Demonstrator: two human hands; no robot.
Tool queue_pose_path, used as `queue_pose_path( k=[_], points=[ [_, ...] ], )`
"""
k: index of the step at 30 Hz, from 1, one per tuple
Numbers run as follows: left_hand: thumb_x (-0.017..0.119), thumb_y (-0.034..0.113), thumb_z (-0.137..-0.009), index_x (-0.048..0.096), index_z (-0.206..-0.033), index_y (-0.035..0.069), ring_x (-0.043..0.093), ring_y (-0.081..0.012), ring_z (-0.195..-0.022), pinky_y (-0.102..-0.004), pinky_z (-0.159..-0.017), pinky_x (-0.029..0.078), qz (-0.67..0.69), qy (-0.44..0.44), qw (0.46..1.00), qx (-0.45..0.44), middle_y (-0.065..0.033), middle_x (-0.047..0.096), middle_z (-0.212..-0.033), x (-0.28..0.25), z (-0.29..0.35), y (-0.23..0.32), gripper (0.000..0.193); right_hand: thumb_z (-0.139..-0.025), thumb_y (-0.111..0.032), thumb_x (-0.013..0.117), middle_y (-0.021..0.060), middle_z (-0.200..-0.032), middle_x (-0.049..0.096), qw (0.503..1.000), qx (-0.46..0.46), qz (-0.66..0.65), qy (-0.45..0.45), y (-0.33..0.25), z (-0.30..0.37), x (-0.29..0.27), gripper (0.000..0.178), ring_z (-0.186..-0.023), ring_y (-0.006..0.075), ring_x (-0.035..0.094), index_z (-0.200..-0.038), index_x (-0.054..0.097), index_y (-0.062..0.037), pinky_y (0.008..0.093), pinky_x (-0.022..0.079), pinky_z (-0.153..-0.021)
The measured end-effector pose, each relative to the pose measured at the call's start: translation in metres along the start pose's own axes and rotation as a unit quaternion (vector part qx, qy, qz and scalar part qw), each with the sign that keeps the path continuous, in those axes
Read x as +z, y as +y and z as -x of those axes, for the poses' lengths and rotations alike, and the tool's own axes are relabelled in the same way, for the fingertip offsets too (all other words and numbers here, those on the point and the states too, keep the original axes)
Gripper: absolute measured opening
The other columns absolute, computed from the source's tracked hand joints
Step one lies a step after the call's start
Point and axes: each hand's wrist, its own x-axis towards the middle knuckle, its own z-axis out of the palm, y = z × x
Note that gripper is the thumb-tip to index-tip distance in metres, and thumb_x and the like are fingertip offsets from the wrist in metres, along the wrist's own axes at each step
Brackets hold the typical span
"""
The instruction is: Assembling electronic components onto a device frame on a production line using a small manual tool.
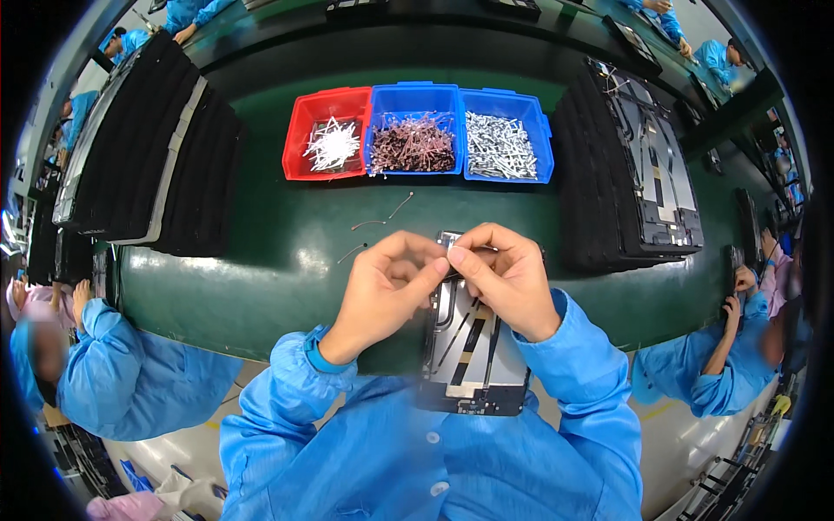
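My left hand (391,282) and my right hand (506,276) meet above the top end of an open tablet-like device housing (465,356). Both thumbs and index fingers are pinched, and their tips nearly touch. Whatever lies between them is too small and too covered to make out. Beneath my hands, the housing shows a silver plate with black strips and a dark frame. It rests partly over the table's near edge, its top end partly hidden. Left of it lie a few thin loose cables (353,253). A blue band (323,354) circles my left wrist.
Ahead stand a red bin (293,148) of white strips, a blue bin (378,97) of reddish-brown cables and another blue bin (542,139) of silvery pieces. Tall stacks of dark housings rise left (130,148) and right (653,156). Co-workers in blue sit on both sides.
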Motion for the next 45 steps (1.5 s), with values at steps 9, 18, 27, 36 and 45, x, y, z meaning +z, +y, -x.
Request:
queue_pose_path(
  k=[9, 18, 27, 36, 45],
  points=[
    [0.070, 0.019, -0.097, 0.068, -0.105, 0.002, 0.054, -0.0038, -0.054, -0.0210, -0.043, 0.037, 0.020, -0.084, 0.989, -0.122, -0.0004, 0.066, -0.076, -0.024, -0.010, 0.015, 0.019, -0.081, 0.004, 0.078, 0.0049, -0.091, 0.066, 0.937, -0.236, 0.253, -0.042, -0.005, 0.003, -0.014, 0.013, -0.061, 0.0049, 0.053, -0.091, 0.071, 0.0019, 0.0217, 0.043, -0.052],
    [0.072, 0.016, -0.096, 0.074, -0.100, -0.002, 0.054, -0.0065, -0.059, -0.0236, -0.053, 0.042, -0.312, 0.315, 0.815, 0.372, -0.0027, 0.064, -0.074, -0.088, -0.094, 0.022, 0.019, -0.093, 0.005, 0.067, 0.0029, -0.087, 0.066, 0.992, -0.105, 0.069, 0.023, -0.004, 0.029, -0.028, 0.006, -0.073, 0.0032, 0.061, -0.097, 0.062, 0.0036, 0.0182, 0.049, -0.064],
    [0.074, 0.018, -0.089, 0.067, -0.119, -0.001, 0.062, -0.0208, -0.058, -0.0360, -0.057, 0.051, -0.378, -0.009, 0.925, 0.045, -0.0181, 0.070, -0.102, -0.038, 0.013, 0.007, 0.036, -0.091, 0.002, 0.071, 0.0011, -0.080, 0.069, 0.981, -0.047, 0.126, 0.141, 0.012, 0.079, -0.059, 0.007, -0.068, 0.0036, 0.060, -0.094, 0.064, 0.0014, 0.0201, 0.046, -0.060],
    [0.074, 0.033, -0.096, 0.053, -0.139, -0.004, 0.058, -0.0078, -0.065, -0.0257, -0.058, 0.048, 0.000, -0.103, 0.982, -0.161, -0.0107, 0.065, -0.105, 0.011, 0.043, -0.018, 0.060, -0.097, -0.003, 0.068, -0.0023, -0.073, 0.064, 0.981, -0.056, 0.065, 0.171, 0.041, 0.086, -0.034, 0.008, -0.060, 0.0015, 0.055, -0.101, 0.060, -0.0018, 0.0192, 0.040, -0.053],
    [0.065, 0.015, -0.101, 0.062, -0.128, -0.002, 0.062, -0.0092, -0.095, -0.0270, -0.084, 0.052, 0.051, -0.062, 0.997, -0.024, -0.0050, 0.070, -0.110, 0.007, 0.053, 0.018, 0.032, -0.097, 0.001, 0.064, 0.0145, -0.088, 0.073, 0.993, -0.081, -0.013, 0.083, -0.025, 0.069, -0.041, 0.007, -0.065, 0.0081, 0.062, -0.101, 0.058, 0.0031, 0.0222, 0.047, -0.054]
  ],
)
